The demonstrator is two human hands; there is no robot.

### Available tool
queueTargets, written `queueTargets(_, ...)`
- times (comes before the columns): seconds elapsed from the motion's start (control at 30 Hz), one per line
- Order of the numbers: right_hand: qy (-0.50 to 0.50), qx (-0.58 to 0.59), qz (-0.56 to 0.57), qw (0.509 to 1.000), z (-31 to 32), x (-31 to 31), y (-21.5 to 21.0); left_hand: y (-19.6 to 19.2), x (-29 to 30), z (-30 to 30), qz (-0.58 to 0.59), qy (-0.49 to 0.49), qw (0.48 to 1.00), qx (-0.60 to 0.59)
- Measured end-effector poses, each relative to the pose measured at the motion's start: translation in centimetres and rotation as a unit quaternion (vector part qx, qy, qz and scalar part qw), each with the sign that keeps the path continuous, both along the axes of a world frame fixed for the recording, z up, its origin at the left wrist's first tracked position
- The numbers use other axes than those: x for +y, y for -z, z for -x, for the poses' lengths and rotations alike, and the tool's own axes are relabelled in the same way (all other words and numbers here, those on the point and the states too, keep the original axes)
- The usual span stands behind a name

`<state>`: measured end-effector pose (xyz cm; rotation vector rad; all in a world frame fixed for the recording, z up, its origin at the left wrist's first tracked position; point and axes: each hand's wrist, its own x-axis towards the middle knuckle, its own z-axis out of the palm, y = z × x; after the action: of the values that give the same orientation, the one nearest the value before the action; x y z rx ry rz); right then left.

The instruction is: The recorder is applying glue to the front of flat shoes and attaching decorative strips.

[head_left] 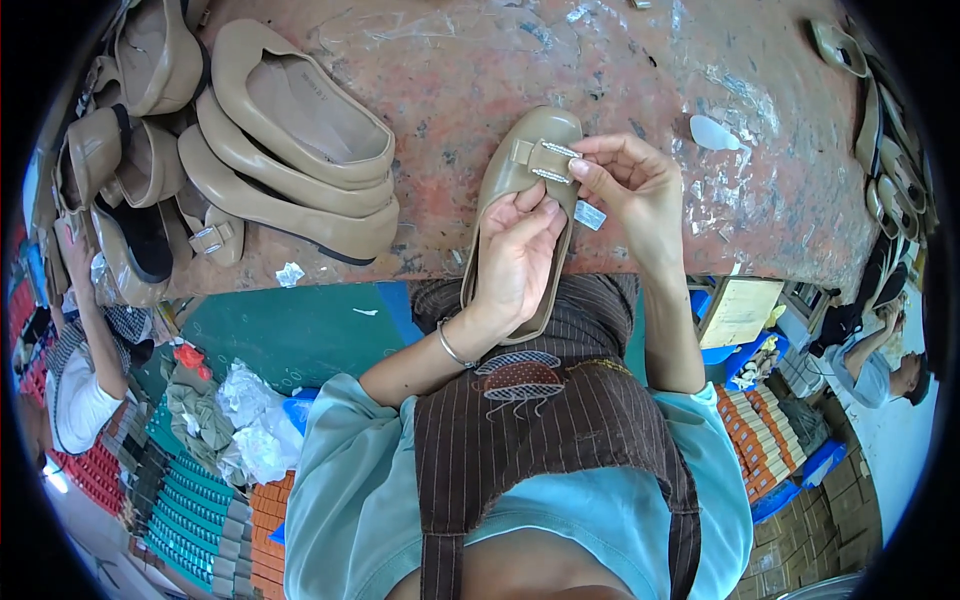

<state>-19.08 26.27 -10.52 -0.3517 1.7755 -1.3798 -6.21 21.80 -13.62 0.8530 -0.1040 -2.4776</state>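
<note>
A beige flat shoe (499, 187) lies toe away from me across the table's front edge, its heel end over my apron. On its toe sits a beige bow ornament (541, 157) with two sparkling bars. My left hand (520, 250) reaches over the shoe's opening, thumb and fingers closed at the upper just below the ornament. From the right, my right hand (635, 190) pinches the ornament's right end between thumb and forefinger. A small pale printed tag (589, 215) shows beside the shoe, under my right hand; what it hangs from is hidden.
Beige shoes (290, 120) are stacked at the left of the worn table (450, 60), one with a similar ornament (210, 238). A small white bottle (713, 132) lies to the right, and more shoes (890, 160) line the far right edge. Other people work at both sides.
</note>
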Motion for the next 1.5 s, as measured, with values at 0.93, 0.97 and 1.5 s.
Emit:
queueTargets(0.93,0.093,0.000,0.160,0.983,-0.8,2.0,-0.4,-5.8,-2.2,-1.6,-0.033,0.081,0.996,-0.036)
queueTargets(0.97,0.105,0.001,0.182,0.978,-0.2,2.5,0.0,-8.0,-2.8,-2.6,-0.034,0.088,0.996,-0.008)
queueTargets(1.5,-0.220,0.240,0.193,0.926,-7.4,-12.2,1.3,-25.2,-38.5,-8.7,0.453,-0.101,0.792,-0.397)
